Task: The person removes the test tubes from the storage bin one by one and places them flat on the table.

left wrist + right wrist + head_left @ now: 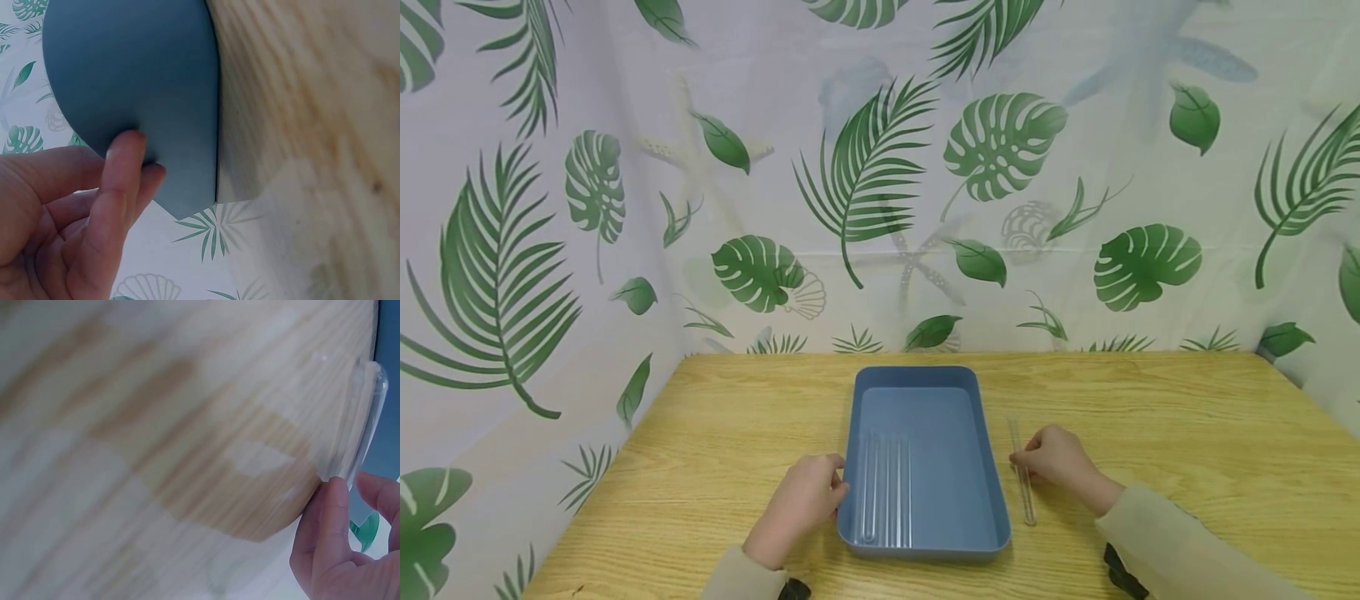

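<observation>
The right hand [1056, 457] has its grip pinched on 1 clear tube [1026, 498], just right of the blue tray [953, 467]; whether it touches the counter [1150, 400] cannot be told. The left hand [801, 504] has its grip curled on the tray's left wall, which should steady it. Other clear tubes [892, 500] lie lengthwise in the tray's left half (their count is hard to read). To handle the held tube well, pinch lightly, keep it level and clear of the rim, and avoid knocking the others.
</observation>
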`<act>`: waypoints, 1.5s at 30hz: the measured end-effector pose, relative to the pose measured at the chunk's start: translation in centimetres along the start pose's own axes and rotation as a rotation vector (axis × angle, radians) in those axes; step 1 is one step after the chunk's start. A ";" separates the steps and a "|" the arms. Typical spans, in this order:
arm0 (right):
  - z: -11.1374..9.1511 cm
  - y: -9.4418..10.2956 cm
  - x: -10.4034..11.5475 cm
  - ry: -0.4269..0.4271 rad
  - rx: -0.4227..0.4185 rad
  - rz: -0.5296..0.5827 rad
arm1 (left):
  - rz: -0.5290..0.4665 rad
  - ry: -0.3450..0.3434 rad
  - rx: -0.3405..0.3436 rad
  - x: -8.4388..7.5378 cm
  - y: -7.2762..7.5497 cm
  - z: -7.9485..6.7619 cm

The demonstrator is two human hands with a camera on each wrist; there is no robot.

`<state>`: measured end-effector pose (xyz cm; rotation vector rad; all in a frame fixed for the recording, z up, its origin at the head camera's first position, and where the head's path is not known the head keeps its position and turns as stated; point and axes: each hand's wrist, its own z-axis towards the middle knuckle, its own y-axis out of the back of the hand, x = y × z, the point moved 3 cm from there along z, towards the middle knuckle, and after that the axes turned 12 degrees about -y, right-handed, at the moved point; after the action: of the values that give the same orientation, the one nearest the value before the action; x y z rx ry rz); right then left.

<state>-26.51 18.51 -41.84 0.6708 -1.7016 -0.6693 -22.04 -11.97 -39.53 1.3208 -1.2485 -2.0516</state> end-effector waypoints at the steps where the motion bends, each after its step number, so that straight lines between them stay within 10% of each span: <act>1: 0.0 0.0 0.0 0.000 0.000 -0.003 | -0.001 0.001 0.001 0.0 0.0 0.0; 45: -1.3 2.4 2.2 -0.030 0.139 0.142 | 0.019 0.008 0.003 0.2 -0.1 0.1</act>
<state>-25.94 18.42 -38.44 0.6321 -1.8170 -0.4670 -22.18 -12.03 -39.66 1.3113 -1.2564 -2.0305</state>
